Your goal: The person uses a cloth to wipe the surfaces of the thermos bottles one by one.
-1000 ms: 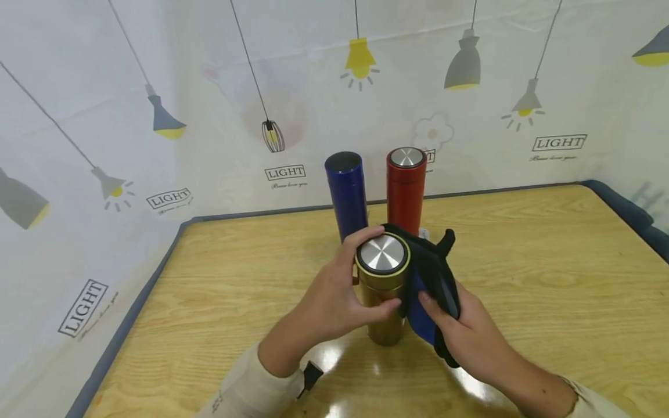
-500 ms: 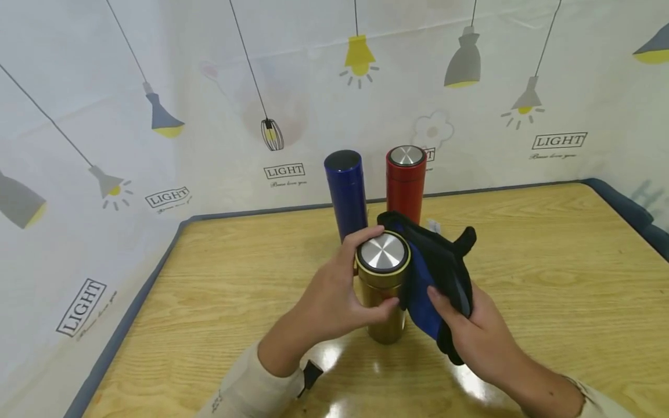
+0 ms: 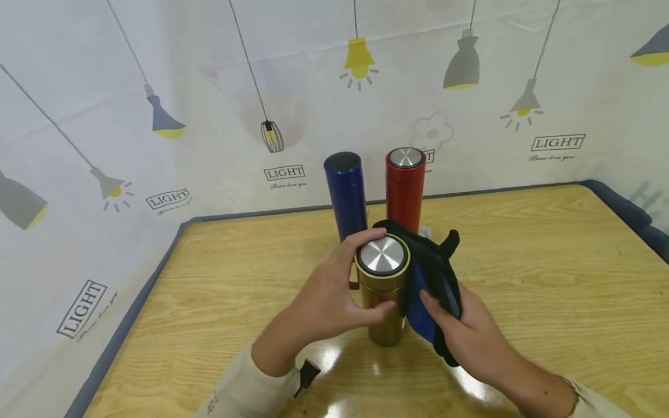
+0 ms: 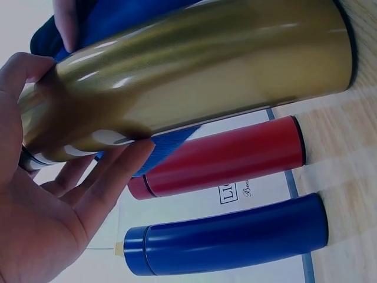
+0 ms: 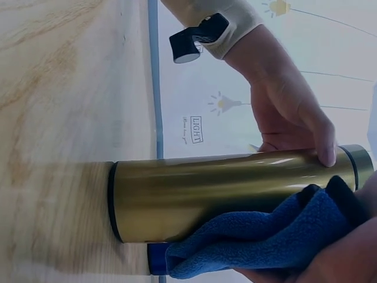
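Observation:
A gold thermos flask (image 3: 385,302) with a silver disc on its lid stands upright on the wooden table. My left hand (image 3: 326,296) grips its upper part from the left, the thumb across the front and the fingers around the far side. In my right hand (image 3: 473,334) is a bunched blue cloth (image 5: 253,236) with black parts, pinched between thumb and fingers. The cloth lies against the right side of the flask. Behind it stand a blue flask (image 3: 346,194) and a red flask (image 3: 405,188), both upright. Some right fingers are hidden by the cloth.
The wooden table (image 3: 219,290) ends in a dark blue edge, with a white wall covering (image 3: 219,133) printed with lamps behind it. A small black device (image 3: 308,374) sits at my left sleeve.
My right hand draws the cloth a little right and up along the flask, then brings it back left and down. The left hand and gold flask stay nearly still.

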### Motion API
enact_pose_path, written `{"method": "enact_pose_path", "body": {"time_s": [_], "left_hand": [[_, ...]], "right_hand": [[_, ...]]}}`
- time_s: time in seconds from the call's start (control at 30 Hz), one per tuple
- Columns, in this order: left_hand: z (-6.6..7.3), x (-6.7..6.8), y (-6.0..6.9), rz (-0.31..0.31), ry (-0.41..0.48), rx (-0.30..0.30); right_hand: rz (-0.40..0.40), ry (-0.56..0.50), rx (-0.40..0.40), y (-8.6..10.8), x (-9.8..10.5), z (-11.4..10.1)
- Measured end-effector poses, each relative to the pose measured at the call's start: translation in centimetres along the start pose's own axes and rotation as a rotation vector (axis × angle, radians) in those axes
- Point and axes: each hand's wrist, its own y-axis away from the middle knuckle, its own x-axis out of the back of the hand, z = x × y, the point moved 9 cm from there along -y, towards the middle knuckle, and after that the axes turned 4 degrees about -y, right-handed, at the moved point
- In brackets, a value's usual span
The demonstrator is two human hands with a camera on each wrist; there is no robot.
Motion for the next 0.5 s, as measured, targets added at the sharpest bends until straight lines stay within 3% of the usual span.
{"method": "enact_pose_path", "body": {"time_s": [0.3,0.5], "left_hand": [[-0.01,-0.1,-0.04,-0.008,0.038,0.037],[-0.08,0.0,0.05,0.028,-0.005,0.052]], "right_hand": [[-0.035,-0.011,0.009,-0.06,-0.54,0.14],[-0.012,0.006,-0.004,-0.07,-0.35,0.08]]}}
